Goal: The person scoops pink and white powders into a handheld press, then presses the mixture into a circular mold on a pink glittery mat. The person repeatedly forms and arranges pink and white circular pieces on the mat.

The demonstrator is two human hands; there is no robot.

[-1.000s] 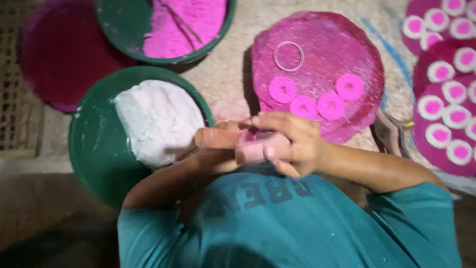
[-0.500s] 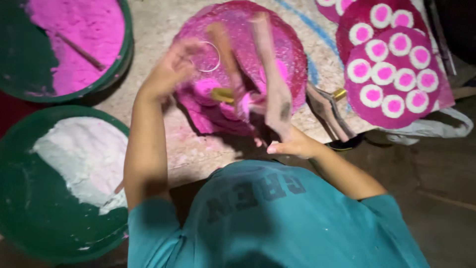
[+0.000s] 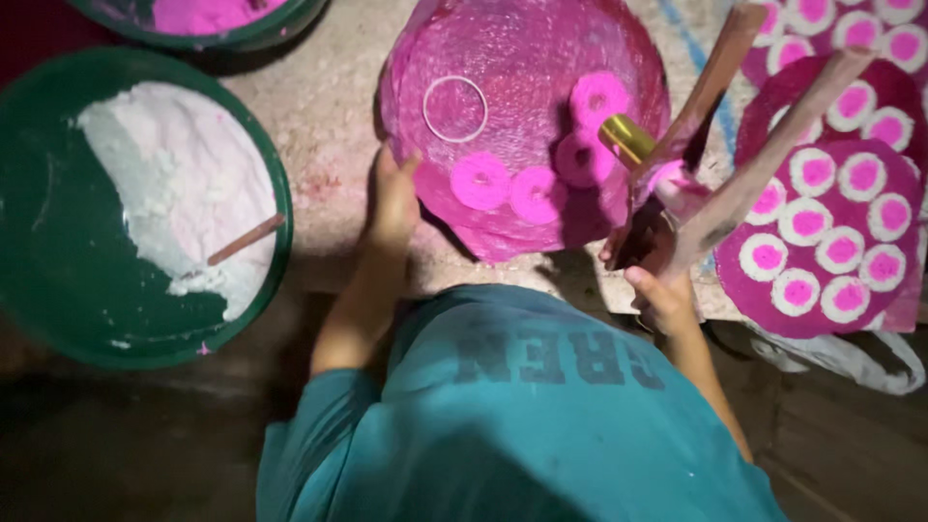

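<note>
Right hand (image 3: 657,280) grip pinching wooden tool (image 3: 744,184), left hand (image 3: 391,203) spread, touching pink tray (image 3: 522,58) edge

Light falls from above; lower frame dark, slightly soft.

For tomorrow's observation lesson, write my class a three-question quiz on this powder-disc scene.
1. True or false: the left hand touches the edge of the pink tray.
2. How many solid pink discs lie on that tray? A) two B) four C) seven
3. What does the right hand hold?

Key: 1 true. 2 B. 3 a wooden tool with two long handles and a brass-coloured end.
</note>
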